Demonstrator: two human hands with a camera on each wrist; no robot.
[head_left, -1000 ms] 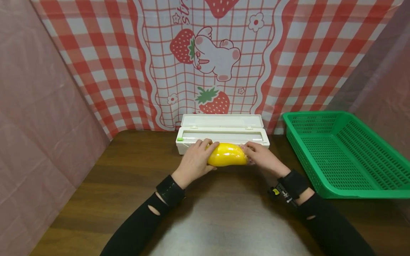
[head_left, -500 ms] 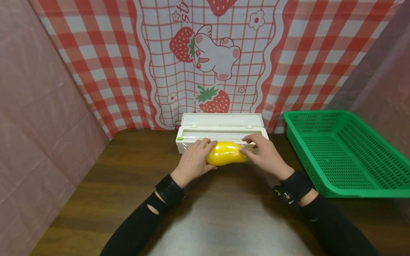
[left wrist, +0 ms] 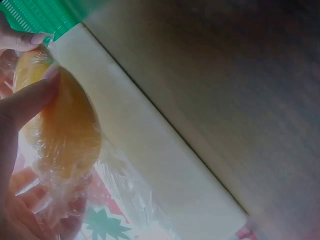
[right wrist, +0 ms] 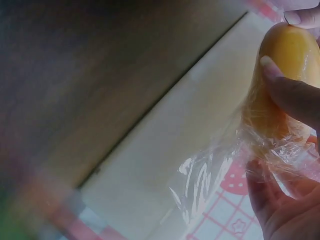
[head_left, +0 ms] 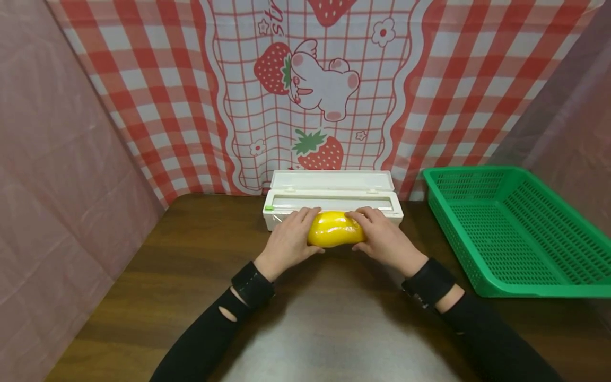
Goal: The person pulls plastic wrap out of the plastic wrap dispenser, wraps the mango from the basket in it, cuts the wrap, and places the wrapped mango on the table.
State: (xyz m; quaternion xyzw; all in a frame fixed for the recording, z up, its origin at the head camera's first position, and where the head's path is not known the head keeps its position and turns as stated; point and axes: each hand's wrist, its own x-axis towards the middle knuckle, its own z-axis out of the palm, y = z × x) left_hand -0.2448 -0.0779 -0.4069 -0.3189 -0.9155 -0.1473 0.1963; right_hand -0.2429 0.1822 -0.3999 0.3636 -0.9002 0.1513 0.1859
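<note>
A yellow mango [head_left: 335, 229] in clear cling film [right wrist: 270, 132] is held up in front of a white cling film dispenser [head_left: 332, 201]. My left hand [head_left: 288, 240] grips its left end, with the thumb [left wrist: 37, 97] on the near side. At the other end, my right hand [head_left: 389, 239] holds it with fingers over the top and the thumb [right wrist: 290, 95] below. Crinkled film gathers round both ends, and a loose sheet stretches toward the dispenser in the wrist views. The dispenser's lid [head_left: 331, 180] stands raised. A green slider [head_left: 269, 208] sits at its left end.
To the right stands a green plastic basket [head_left: 482, 284] with slotted walls. The brown wooden table [head_left: 191, 265] runs under everything. A red checked strawberry cloth [head_left: 329, 143] hangs right behind the dispenser, with pink cloths [head_left: 52, 159] at the sides.
My right hand let the film at the mango's right end loose, spread its fingers, then closed round that end. My left hand has stayed in place on the mango.
</note>
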